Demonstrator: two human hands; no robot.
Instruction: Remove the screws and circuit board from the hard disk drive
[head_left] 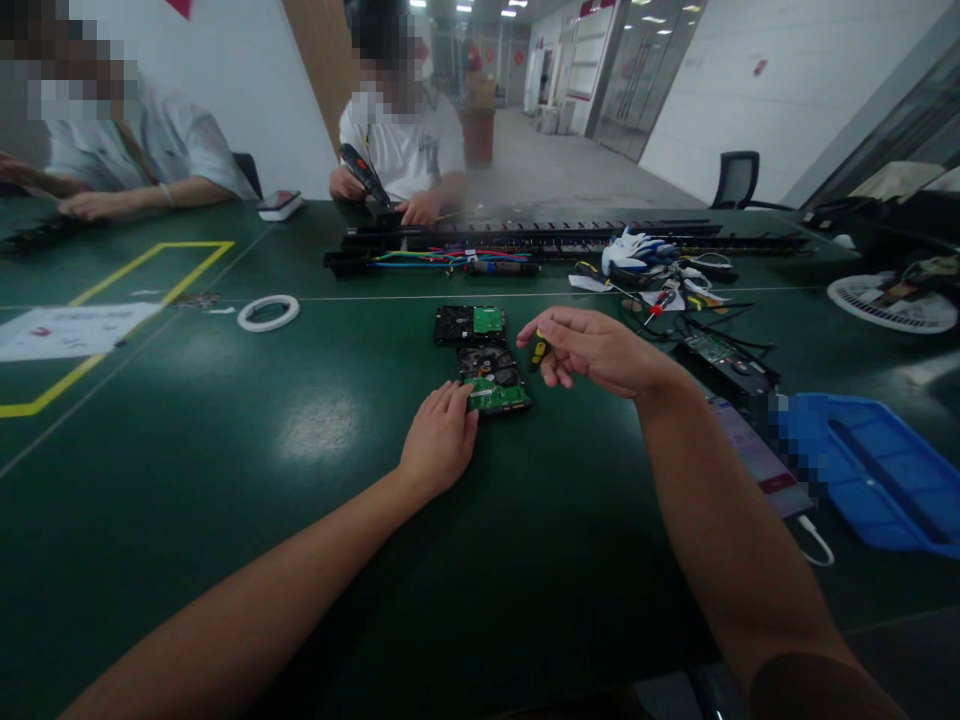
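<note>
Two hard drives lie end to end on the green table, circuit boards facing up. The nearer hard drive (491, 375) has a green board at its near end. My left hand (441, 437) grips its near left corner, fingertips on the board's edge and thumb at the near side. Beyond it, touching or almost touching, is the farther hard drive (454, 324), black with a smaller green board. Just right of the drives, my right hand (596, 352) is raised, its fingers closed on a short yellow-and-black screwdriver (538, 350). The screwdriver's tip cannot be made out.
A white tape roll (268, 313) lies to the left. Behind the drives run long black strips (600, 240) with coloured wires. Gloves (637, 252), tools, another opened drive (731, 362), a phone (761, 455) and a blue tray (885, 470) sit rightward. Two people work across the table.
</note>
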